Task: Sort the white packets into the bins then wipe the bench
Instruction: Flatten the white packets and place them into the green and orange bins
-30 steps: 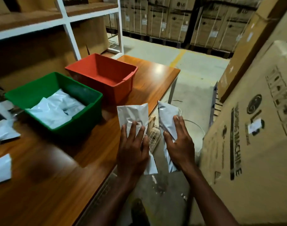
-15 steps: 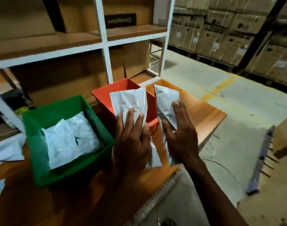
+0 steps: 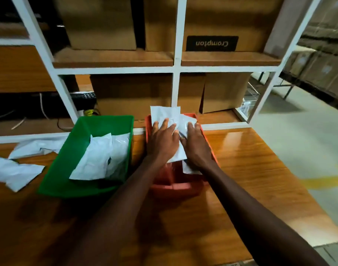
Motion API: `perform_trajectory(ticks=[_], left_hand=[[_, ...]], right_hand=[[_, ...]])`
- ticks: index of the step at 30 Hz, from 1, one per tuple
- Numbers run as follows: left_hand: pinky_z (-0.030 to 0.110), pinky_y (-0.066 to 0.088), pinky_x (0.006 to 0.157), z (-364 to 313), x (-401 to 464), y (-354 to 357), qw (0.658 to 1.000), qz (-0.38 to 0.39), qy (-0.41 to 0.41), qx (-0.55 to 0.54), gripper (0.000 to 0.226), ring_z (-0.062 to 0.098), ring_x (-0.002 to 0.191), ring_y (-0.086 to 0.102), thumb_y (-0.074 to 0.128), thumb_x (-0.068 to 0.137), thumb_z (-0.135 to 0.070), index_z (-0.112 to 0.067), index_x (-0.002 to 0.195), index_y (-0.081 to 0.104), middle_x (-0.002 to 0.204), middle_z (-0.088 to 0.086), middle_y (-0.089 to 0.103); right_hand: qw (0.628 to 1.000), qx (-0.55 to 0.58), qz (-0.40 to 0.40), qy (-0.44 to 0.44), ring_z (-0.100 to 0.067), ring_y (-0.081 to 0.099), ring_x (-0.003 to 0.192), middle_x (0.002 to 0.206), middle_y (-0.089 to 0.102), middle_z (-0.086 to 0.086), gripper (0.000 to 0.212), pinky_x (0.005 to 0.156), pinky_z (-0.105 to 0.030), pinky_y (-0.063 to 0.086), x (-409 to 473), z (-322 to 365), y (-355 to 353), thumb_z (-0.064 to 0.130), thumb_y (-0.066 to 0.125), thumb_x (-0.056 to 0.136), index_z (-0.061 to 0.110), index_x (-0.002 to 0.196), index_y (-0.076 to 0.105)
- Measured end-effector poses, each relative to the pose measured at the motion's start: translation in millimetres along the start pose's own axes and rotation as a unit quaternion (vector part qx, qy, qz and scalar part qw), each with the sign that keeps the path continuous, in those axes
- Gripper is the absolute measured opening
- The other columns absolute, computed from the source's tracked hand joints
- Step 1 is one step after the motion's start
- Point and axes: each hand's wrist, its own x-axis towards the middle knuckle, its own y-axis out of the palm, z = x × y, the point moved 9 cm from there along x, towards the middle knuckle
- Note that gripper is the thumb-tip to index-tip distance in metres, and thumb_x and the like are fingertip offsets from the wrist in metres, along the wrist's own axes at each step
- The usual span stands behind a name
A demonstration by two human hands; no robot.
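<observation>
My left hand (image 3: 163, 139) holds a white packet (image 3: 164, 113) over the red bin (image 3: 176, 187). Beside it, my right hand (image 3: 196, 144) holds a second white packet (image 3: 185, 122), also over the red bin. The two packets overlap between my hands. To the left of the red bin stands a green bin (image 3: 68, 166) with white packets (image 3: 99, 158) lying in it. Loose white packets (image 3: 14, 171) lie on the wooden bench (image 3: 250, 169) at the far left.
A white-framed shelf unit (image 3: 176, 70) with cardboard boxes (image 3: 133, 93) stands right behind the bins. The bench's right edge drops to a concrete floor (image 3: 308, 131) with a yellow line. Cables and a dark keyboard (image 3: 83, 96) sit on the low shelf at the left.
Both hands carried their packets from beyond the bench's edge up and over the red bin. The view turned toward the shelf unit, and the packets now overlap.
</observation>
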Motion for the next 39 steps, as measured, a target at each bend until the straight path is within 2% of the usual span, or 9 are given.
perform_trajectory(ticks=[5, 9, 12, 18, 21, 26, 30, 36, 39], left_hand=[[0.042, 0.013, 0.121, 23, 25, 55, 0.991, 0.1, -0.008, 0.094, 0.047, 0.028, 0.148, 0.023, 0.031, 0.103, -0.033, -0.018, 0.144, 0.047, 0.158, 0.013, 0.033], [0.052, 0.009, 0.12, 78, 31, 124, 0.962, 0.224, -0.079, 0.136, 0.076, 0.035, 0.151, 0.005, 0.009, 0.084, -0.054, -0.026, 0.153, 0.024, 0.165, 0.01, 0.01], [0.051, 0.001, 0.121, 78, 21, 136, 0.942, 0.272, -0.106, 0.165, 0.063, 0.038, 0.151, -0.004, 0.018, 0.096, -0.052, -0.031, 0.156, 0.012, 0.165, 0.01, -0.005], [0.051, -0.012, 0.119, 88, -3, 158, 0.899, 0.345, -0.132, 0.234, 0.068, 0.04, 0.149, -0.012, 0.031, 0.1, -0.05, -0.033, 0.157, -0.002, 0.164, 0.013, -0.016], [0.05, -0.01, 0.12, 84, 2, 155, 0.893, 0.359, -0.133, 0.236, 0.067, 0.041, 0.15, -0.009, 0.031, 0.1, -0.049, -0.032, 0.157, 0.0, 0.164, 0.012, -0.014], [0.054, 0.014, 0.118, 63, 13, 128, 0.916, 0.327, -0.122, 0.197, 0.066, 0.04, 0.15, 0.008, 0.041, 0.099, -0.044, -0.028, 0.156, 0.013, 0.165, 0.012, 0.0], [0.054, 0.021, 0.117, 33, 9, 86, 0.943, 0.262, -0.072, 0.194, 0.061, 0.041, 0.147, 0.017, 0.039, 0.1, -0.042, -0.021, 0.154, 0.019, 0.162, 0.017, 0.015], [0.045, 0.01, 0.123, 17, -52, -2, 0.986, 0.068, -0.001, 0.15, 0.069, 0.025, 0.152, 0.011, 0.02, 0.096, -0.057, -0.023, 0.156, 0.018, 0.165, 0.005, 0.014], [0.042, 0.009, 0.124, 25, -100, -41, 0.994, 0.018, -0.012, 0.103, 0.072, 0.02, 0.151, 0.015, 0.019, 0.094, -0.06, -0.021, 0.155, 0.026, 0.162, 0.002, 0.024]], right_hand=[[0.992, -0.042, 0.121, 0.007, -0.049, 0.037, 0.137, 0.163, 0.011, -0.024, 0.069, 0.105, -0.054, 0.038, 27, -27, 56, 0.054, 0.033, 0.103, 0.011, 0.155, 0.017], [0.983, -0.057, 0.177, -0.008, -0.05, 0.021, 0.145, 0.162, 0.004, -0.031, 0.075, 0.118, -0.053, 0.024, 35, -43, 92, 0.048, 0.033, 0.105, 0.0, 0.156, 0.006], [0.974, -0.058, 0.219, 0.008, -0.051, 0.003, 0.149, 0.159, -0.004, -0.037, 0.075, 0.121, -0.052, 0.006, 35, -53, 117, 0.041, 0.03, 0.107, -0.008, 0.154, -0.001], [0.969, 0.005, 0.245, 0.021, -0.031, -0.005, 0.153, 0.165, -0.009, -0.017, 0.077, 0.123, -0.046, 0.001, 25, -59, 124, 0.035, 0.039, 0.101, 0.006, 0.158, -0.002], [0.963, -0.012, 0.268, 0.023, -0.036, -0.004, 0.153, 0.164, -0.009, -0.022, 0.076, 0.122, -0.048, 0.002, 27, -56, 125, 0.035, 0.037, 0.102, 0.002, 0.157, -0.003], [0.963, -0.015, 0.264, 0.057, -0.049, 0.003, 0.15, 0.16, -0.002, -0.035, 0.069, 0.122, -0.055, 0.009, 40, -46, 98, 0.028, 0.035, 0.106, -0.01, 0.153, 0.002], [0.961, -0.078, 0.255, -0.072, -0.043, 0.009, 0.151, 0.162, 0.004, -0.03, 0.073, 0.122, -0.051, 0.016, 39, -23, 65, 0.027, 0.048, 0.102, -0.006, 0.154, 0.008], [0.981, 0.051, 0.056, -0.181, -0.026, 0.043, 0.141, 0.151, 0.048, -0.013, 0.052, 0.116, -0.053, 0.031, -12, 2, 6, 0.037, 0.048, 0.097, 0.012, 0.144, 0.048], [0.968, 0.148, -0.006, -0.202, -0.025, 0.055, 0.13, 0.139, 0.06, -0.011, 0.049, 0.109, -0.043, 0.044, -48, 25, -15, 0.037, 0.056, 0.096, 0.008, 0.135, 0.058]])
